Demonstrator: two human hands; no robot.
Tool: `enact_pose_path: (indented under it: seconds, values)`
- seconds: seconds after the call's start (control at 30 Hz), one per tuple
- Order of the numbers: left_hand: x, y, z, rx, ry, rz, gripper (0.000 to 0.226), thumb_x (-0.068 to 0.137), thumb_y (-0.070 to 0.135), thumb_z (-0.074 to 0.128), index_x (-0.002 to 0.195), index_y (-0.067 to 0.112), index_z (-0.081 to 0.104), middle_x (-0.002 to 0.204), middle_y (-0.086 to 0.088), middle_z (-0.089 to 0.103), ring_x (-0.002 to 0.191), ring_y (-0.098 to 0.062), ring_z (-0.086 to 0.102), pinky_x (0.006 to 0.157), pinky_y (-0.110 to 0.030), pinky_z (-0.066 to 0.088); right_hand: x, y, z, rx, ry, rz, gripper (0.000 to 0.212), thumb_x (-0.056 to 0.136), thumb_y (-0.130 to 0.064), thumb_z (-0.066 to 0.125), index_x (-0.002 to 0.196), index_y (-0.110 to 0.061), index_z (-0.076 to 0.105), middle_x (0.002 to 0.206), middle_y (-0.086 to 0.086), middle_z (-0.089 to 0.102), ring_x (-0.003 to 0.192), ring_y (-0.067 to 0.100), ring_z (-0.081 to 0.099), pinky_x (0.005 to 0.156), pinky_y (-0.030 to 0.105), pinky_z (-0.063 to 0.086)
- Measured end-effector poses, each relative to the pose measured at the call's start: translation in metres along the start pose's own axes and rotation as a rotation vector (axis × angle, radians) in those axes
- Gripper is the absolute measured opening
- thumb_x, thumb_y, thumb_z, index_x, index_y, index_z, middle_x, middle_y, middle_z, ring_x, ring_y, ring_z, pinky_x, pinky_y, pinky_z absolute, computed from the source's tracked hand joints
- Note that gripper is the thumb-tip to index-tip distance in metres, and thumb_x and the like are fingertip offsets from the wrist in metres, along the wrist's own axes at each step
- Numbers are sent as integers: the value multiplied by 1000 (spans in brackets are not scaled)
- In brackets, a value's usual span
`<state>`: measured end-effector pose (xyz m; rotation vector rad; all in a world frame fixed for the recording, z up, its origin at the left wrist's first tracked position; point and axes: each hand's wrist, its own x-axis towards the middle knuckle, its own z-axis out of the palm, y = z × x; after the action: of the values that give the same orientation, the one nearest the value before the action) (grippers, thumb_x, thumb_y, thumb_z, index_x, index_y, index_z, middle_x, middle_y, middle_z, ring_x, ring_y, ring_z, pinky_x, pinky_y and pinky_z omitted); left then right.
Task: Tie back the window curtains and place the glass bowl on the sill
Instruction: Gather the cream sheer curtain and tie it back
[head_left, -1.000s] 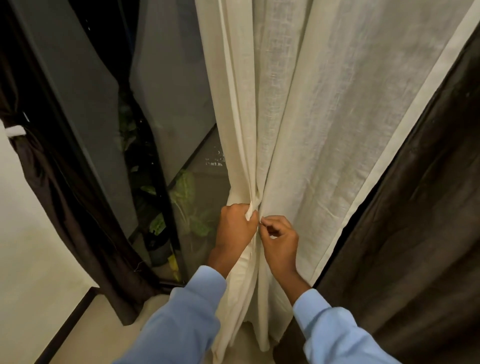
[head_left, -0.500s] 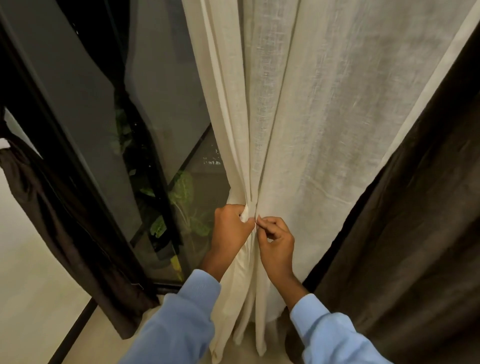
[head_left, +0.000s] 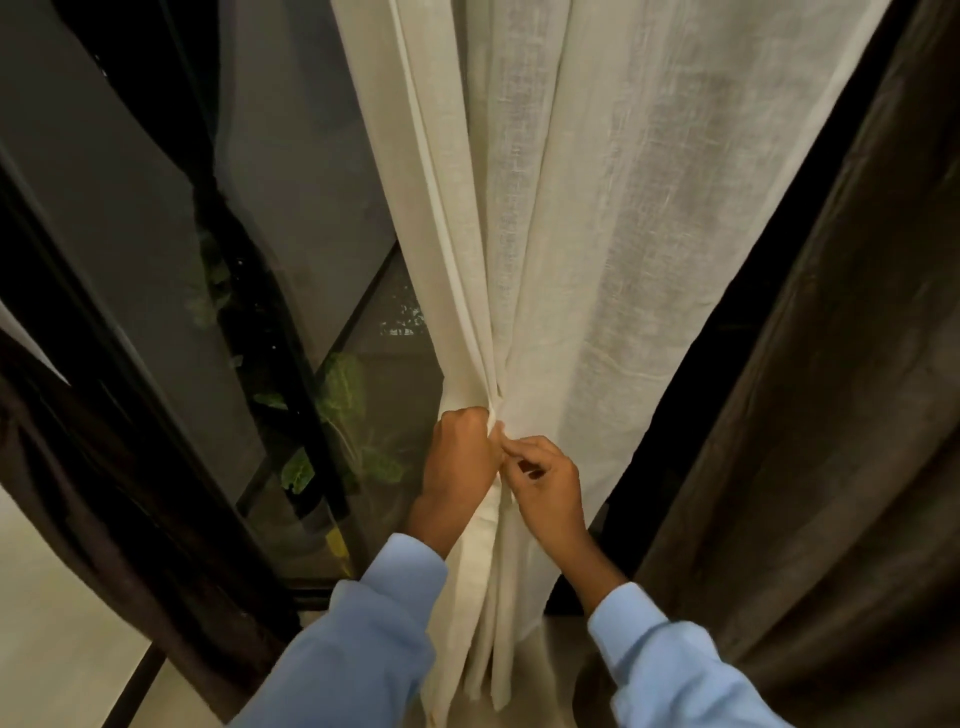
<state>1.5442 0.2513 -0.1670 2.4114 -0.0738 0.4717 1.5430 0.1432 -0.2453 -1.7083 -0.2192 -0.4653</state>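
- The cream sheer curtain (head_left: 571, 234) hangs straight ahead of you, gathered into a tight bunch at your hands.
- Your left hand (head_left: 462, 452) is curled in a fist round that bunch.
- Your right hand (head_left: 548, 488), touching the left, pinches a fold of the same fabric between thumb and fingertips.
- A dark brown curtain (head_left: 831, 415) hangs just right of it; the window glass (head_left: 156, 234), with green leaves (head_left: 343, 384) behind, lies left.

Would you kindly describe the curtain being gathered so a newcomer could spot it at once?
Start at the dark glass window on the left; just right of it hangs the cream sheer curtain, bunched where the left hand grips it and the right hand pinches it. Unlike the dark brown curtain on its right, it is pale and thin.
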Motion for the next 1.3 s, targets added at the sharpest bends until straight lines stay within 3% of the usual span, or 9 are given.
enact_pose_path:
  seconds: [0.13,0.23,0.33,0.53,0.6,0.87,1.1,1.2,1.3]
  values:
    - [6,-9,-6,77,30,-34,30,97,26,50,92,-1,63,92,-16,64,89,-30,58,72,-29,42,25,4,-36,-36,362,75,15,87,-11,72,101,-17,72,104,-3,63,84,13,62,78,28,53]
    - [12,-16,-9,83,18,-70,31,96,27,52,89,-2,62,92,-18,63,88,-32,59,76,-35,48,50,12,-70,-122,665,269,58,77,-15,81,127,-15,54,126,4,45,101,18,56,93,33,48]
    - [15,-19,-10,57,5,-90,30,96,27,53,93,-1,63,95,-18,63,90,-32,59,79,-34,49,76,17,-102,-31,537,458,85,73,-23,86,143,-16,39,134,7,52,122,22,53,102,41,46]
    - [16,-20,-7,38,3,-98,30,96,29,52,100,1,63,100,-15,63,93,-28,60,76,-26,44,65,6,-98,36,378,279,28,84,-8,75,111,-7,69,102,4,71,91,19,69,76,31,58]
    - [18,-19,-5,33,-1,-101,31,97,29,51,102,1,62,102,-16,62,95,-29,60,78,-28,45,54,6,-85,75,371,245,25,88,-6,70,112,-8,68,99,0,71,92,18,70,72,21,56]
    - [20,-22,0,107,4,-103,34,97,35,50,100,4,63,100,-13,64,92,-25,60,72,-24,41,7,8,-31,114,246,73,22,98,-7,56,116,-8,68,107,2,73,100,14,69,88,27,56]
    - [9,-15,3,65,-52,-113,38,99,35,44,113,4,60,114,-10,63,102,-23,58,81,-20,38,4,-9,13,-88,144,-100,16,92,-4,64,103,-12,71,102,-17,61,96,-6,61,86,5,45]
    - [7,-20,0,45,-77,-87,33,97,31,48,100,3,65,101,-13,67,79,-17,57,71,-19,41,2,-10,24,-99,72,-67,28,94,-9,61,117,-26,62,110,-26,55,100,-10,59,87,1,41]
    - [5,-26,-2,-15,-76,-85,34,95,34,50,95,5,68,90,-11,69,74,-18,61,73,-27,52,0,-9,28,-108,37,-65,32,91,-10,66,123,-17,65,114,-22,56,104,-13,57,85,0,42]
